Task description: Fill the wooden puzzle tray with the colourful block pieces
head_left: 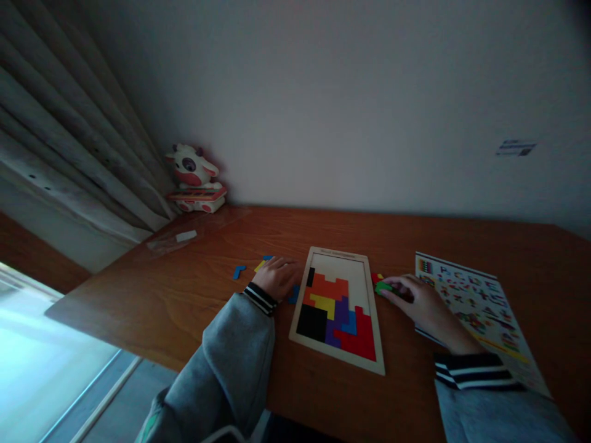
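Observation:
A wooden puzzle board [338, 361] lies on the table, its lower part filled with orange, yellow, purple, blue, red and black block pieces; the upper part shows bare wood. Right of the board, my right hand [422, 304] pinches a green puzzle piece [383, 287] between thumb and fingers. Just behind that piece lies a red and yellow piece or pair [375, 278], partly covered. My left hand [277, 278] rests low at the board's left edge, fingers extended over the table. Close to it are a blue piece [239, 272], a yellow piece [259, 266] and another blue piece [293, 295], the latter two partly hidden.
A printed pattern sheet [480, 307] lies on the right, partly under my right forearm. At the back left stands a cow toy with a keyboard [194, 178]. Clear plastic wrapping with a white label [186, 235] lies before it. A curtain [69, 117] hangs at left.

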Demonstrator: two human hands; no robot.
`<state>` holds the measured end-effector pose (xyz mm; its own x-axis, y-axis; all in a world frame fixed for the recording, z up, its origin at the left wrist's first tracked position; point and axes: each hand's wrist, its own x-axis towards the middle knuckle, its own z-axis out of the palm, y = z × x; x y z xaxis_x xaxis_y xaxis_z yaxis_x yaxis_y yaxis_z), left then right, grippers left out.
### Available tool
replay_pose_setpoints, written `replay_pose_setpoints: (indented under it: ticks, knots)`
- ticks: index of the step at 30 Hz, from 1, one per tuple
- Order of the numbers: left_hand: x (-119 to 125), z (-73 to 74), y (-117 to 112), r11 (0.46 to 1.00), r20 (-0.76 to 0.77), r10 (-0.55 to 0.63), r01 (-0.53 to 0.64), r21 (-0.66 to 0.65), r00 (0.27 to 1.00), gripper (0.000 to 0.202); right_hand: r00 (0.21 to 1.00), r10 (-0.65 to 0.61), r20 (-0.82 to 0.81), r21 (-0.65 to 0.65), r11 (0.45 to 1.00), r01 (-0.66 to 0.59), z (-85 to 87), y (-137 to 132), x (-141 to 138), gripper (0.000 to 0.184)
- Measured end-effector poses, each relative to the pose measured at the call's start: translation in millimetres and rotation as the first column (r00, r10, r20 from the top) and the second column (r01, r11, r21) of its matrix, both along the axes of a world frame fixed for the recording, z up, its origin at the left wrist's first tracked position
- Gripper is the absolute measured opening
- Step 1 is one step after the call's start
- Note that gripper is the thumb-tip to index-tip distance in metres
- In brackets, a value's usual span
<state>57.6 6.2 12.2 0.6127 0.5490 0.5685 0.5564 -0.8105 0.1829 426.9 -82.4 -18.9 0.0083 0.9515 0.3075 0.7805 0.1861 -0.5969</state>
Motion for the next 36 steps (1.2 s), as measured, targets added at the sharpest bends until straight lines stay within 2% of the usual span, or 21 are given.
replay_pose_setpoints:
  ticks: [6,10,12,17,19,21,27,32,36]
  knots:
    - [-47.0,-6.8,6.7,0.987,0.035,0.15,-0.152,0.049,0.988,0.023,1.0,0.004,0.007,-0.001,1.0,-0.004,2.2,-2.7,-3.6,0.043]
    - [-81.2,-8.9,10.6,0.978,-0.05,0.207,-0.207,0.023,0.977,0.028,1.0,-0.003,0.01,-0.008,1.0,0.003,4.4,-3.5,-6.8,0.041]
    - [-97.2,-8.9,8.8,0.975,-0.139,0.214,-0.219,-0.02,0.967,0.036,1.0,0.004,0.021,0.022,1.0,-0.004,4.6,-2.4,-7.2,0.042]
    - [-122.3,-13.1,-2.1,0.965,-0.266,0.186,-0.227,-0.133,0.946,0.08,0.999,0.008,0.036,0.06,0.998,-0.01,3.0,-0.2,-6.9,0.046]
    - [-123.8,-15.7,-4.6,0.961,-0.274,0.176,-0.226,-0.161,0.945,0.088,0.999,0.001,0.033,0.055,0.998,-0.003,1.3,-0.1,-6.3,0.046]
    - [-121.1,-17.6,-5.4,0.961,-0.249,0.164,-0.212,-0.18,0.955,0.087,0.999,-0.006,0.038,0.053,0.999,0.004,-0.8,-0.2,-5.3,0.044]
    - [-103.4,-19.3,-4.9,0.973,-0.131,0.077,-0.103,-0.206,0.988,0.053,0.997,-0.056,0.046,0.088,0.995,0.052,-2.2,0.4,-3.2,0.037]
    - [-84.8,-16.1,0.0,0.981,-0.105,0.12,-0.134,-0.137,0.987,0.037,0.997,-0.071,0.039,0.131,0.989,0.065,5.2,-1.1,-8.7,0.036]
    - [-70.7,-15.9,7.4,0.994,-0.081,0.063,-0.07,-0.084,0.995,0.027,0.997,-0.075,0.037,0.176,0.982,0.067,10.9,-2.4,-13.5,0.036]
